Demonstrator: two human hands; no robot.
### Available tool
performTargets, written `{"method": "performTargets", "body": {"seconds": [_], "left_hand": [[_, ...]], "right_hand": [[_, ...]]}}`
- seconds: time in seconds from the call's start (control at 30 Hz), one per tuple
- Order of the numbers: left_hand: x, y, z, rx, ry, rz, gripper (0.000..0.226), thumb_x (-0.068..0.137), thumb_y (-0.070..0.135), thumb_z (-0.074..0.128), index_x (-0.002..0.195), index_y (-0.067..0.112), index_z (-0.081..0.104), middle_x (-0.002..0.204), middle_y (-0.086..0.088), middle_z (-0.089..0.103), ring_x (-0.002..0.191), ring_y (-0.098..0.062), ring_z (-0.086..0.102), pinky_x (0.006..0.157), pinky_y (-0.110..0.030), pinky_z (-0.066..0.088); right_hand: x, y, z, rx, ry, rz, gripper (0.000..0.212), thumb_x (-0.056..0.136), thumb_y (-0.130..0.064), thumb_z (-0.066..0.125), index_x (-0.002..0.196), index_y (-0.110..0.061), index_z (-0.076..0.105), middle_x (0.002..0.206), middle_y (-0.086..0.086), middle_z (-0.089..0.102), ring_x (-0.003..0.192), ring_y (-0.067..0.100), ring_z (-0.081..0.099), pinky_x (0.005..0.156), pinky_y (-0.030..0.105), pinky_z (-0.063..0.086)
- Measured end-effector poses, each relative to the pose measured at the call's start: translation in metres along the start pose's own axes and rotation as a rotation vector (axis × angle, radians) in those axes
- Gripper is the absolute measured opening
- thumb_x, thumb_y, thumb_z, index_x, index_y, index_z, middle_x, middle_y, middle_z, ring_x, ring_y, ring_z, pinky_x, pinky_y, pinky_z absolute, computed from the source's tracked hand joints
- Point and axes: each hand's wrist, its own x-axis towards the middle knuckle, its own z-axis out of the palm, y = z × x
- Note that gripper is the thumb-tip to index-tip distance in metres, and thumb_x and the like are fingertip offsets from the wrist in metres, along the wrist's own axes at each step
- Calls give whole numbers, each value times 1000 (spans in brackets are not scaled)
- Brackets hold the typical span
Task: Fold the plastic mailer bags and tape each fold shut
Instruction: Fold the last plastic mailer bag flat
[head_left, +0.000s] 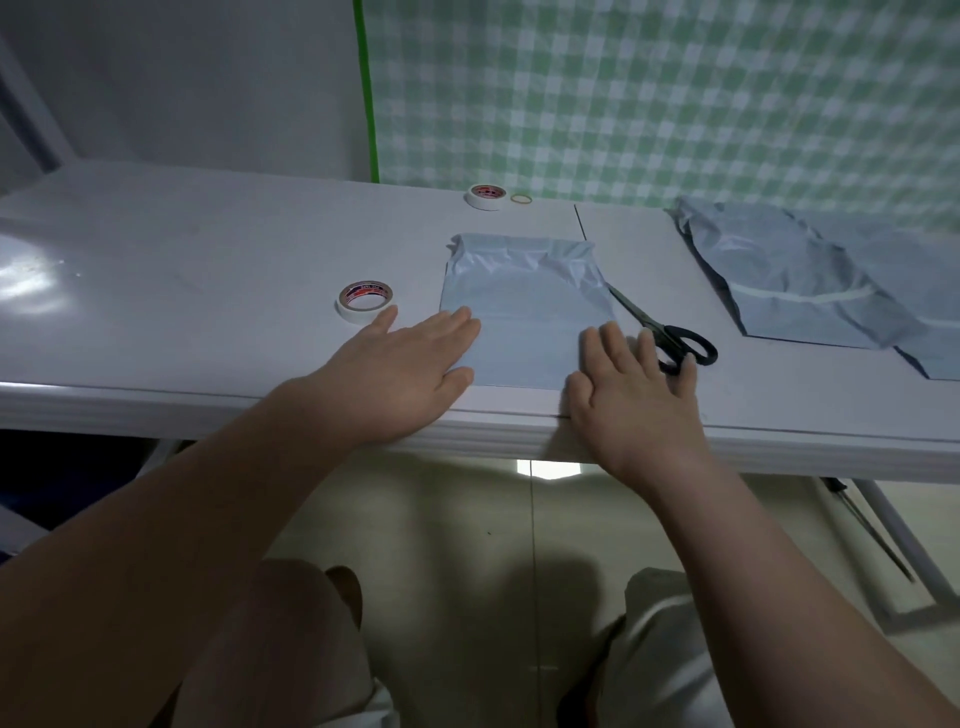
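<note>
Pale blue-grey plastic mailer bag (524, 317), flat on the glossy white worktop (208, 260), close to its near edge, middle of the scene. Far end of the bag is crumpled and looks folded over; near part is smooth.

Left hand (400, 364) lies palm down at the bag's left edge. Its fingers (457, 325) are straight and released, tips resting on the plastic, gripping nothing. Right hand (634, 400) is palm down on the bag's near right corner, fingers (613, 343) straight too, pressing flat, nothing grasped. Its little finger lies across the black handle of the steel scissors (675, 340); touching or just above, cannot tell. Scissors lie just right of the bag, blades together, tips pointing away along the bag's right edge.

White tape roll with red-printed core (365, 302) sits just left of the bag, by the left little finger; contact unclear. Second white tape roll (485, 196) is further back, near the worktop's far edge, with a tan rubber band (521, 198) just beside it on the right.

Loose pile of blue-grey mailer bags (779, 275) at the right end of the worktop, well apart from the hands. Top one is rumpled, with a white strip showing across it.

Green-and-white checked cloth (675, 93) hangs behind the worktop, a green tape strip (367, 88) down its left border. Bare forearms reach in from below; knees show under the worktop edge.
</note>
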Motion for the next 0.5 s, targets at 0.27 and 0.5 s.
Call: {"method": "performTargets", "body": {"seconds": [0.27,0.5], "left_hand": [[0,3,-2,-1,-34,-3,51,102,34,17,151,33,4,160,6,0,146,-11,11,117,-46,3],[-1,8,-1,-135,14,-12,50,100,28,25,147,41,18,160,7,-2,145,-12,17,118,-47,4]], "right_hand": [[-14,4,-3,-28,213,17,42,94,-23,29,134,-15,39,151,2,31,145,31,10,113,56,5],[-41,-37,23,74,328,-318,36,90,-32,37,117,-21,59,126,-5,60,123,24,51,109,53,22]]}}
